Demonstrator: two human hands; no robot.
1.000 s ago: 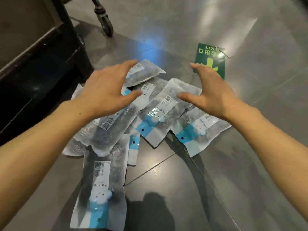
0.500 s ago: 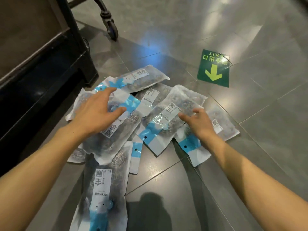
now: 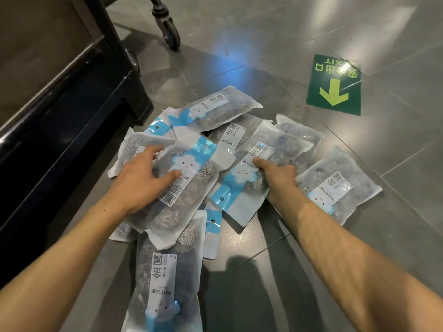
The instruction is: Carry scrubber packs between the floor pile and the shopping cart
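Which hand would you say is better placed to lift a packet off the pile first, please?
Probably the right hand: its fingers already curl round the middle packet, whereas the left hand only rests flat on another packet.

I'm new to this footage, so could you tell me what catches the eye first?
A heap of scourer packets on the grey floor. The left hand rests on one, and the right hand grips another. A green arrow sign lies at the upper right.

About nine clear scourer packets (image 3: 182,188) lie heaped on the grey floor (image 3: 311,271), with two hands on them, one green arrow sign (image 3: 334,86), and one black caster wheel (image 3: 171,34).
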